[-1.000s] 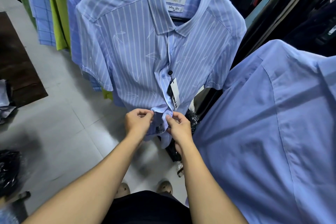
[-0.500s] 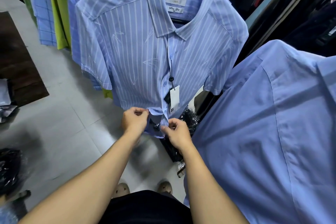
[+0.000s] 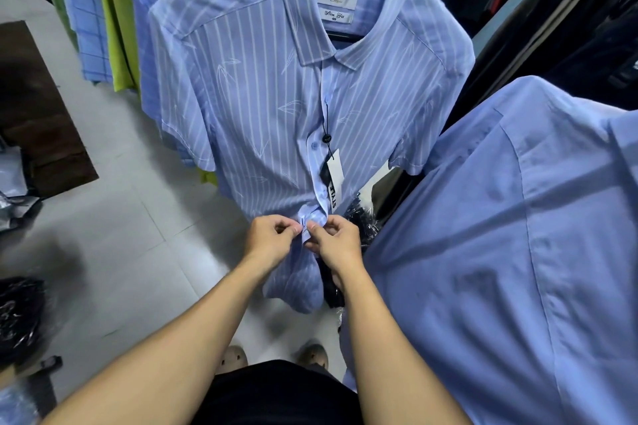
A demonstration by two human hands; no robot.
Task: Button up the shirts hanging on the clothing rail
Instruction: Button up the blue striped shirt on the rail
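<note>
Two bare hands meet, fingertips almost touching, low on the front of a striped blue shirt [image 3: 262, 121] that hangs facing the viewer. The left hand [image 3: 272, 238] pinches one edge of the placket [image 3: 316, 169] between curled thumb and forefinger. The right hand [image 3: 333, 240], just beside it, pinches the other edge the same way. Bunched cloth between the fingers hides the button and hole being worked, so it cannot be told whether the button is through.

From the hands the placket runs straight up and away to the collar [image 3: 297, 10], its long axis vertical. Above the hands one fastened button [image 3: 314, 146] shows, and a tag [image 3: 335, 172] hangs just right of it. Below the hands the tail [image 3: 297, 286] hangs loose towards the floor [image 3: 121, 235] and looks unfastened.

Any remaining button likely lies below the hands on that same line, so the next move is probably a short slide down, towards the body. Neither hand is nearer; they sit level, one on each side of the line. Right of the right hand, a plain shirt [image 3: 500, 252] hangs close beside the forearm.
</note>
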